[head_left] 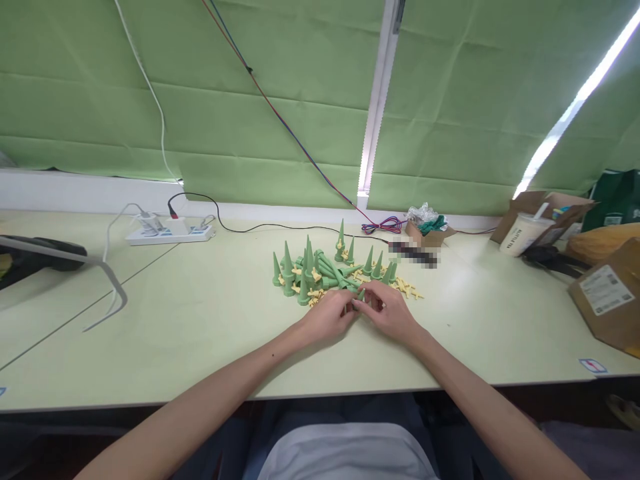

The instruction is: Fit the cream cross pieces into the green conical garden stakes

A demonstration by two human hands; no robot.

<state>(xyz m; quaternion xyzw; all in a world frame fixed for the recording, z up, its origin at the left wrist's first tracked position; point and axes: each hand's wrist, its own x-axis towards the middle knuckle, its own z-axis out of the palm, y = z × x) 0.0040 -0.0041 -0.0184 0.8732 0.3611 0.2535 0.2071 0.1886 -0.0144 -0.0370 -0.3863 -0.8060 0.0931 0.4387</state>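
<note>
My left hand and my right hand meet at the near side of a pile of small parts. Between their fingertips is a small green cone piece, mostly hidden by the fingers. Both hands have their fingers closed around it. Just beyond them lie green tube-like pieces, with several upright green cones to the left and more green cones to the right. Small yellow pieces are scattered among and beside the green ones.
A power strip with plugs and cables sits at the back left. At the back right are a small open box, a drink cup and cardboard packages. A dark stand juts in from the left.
</note>
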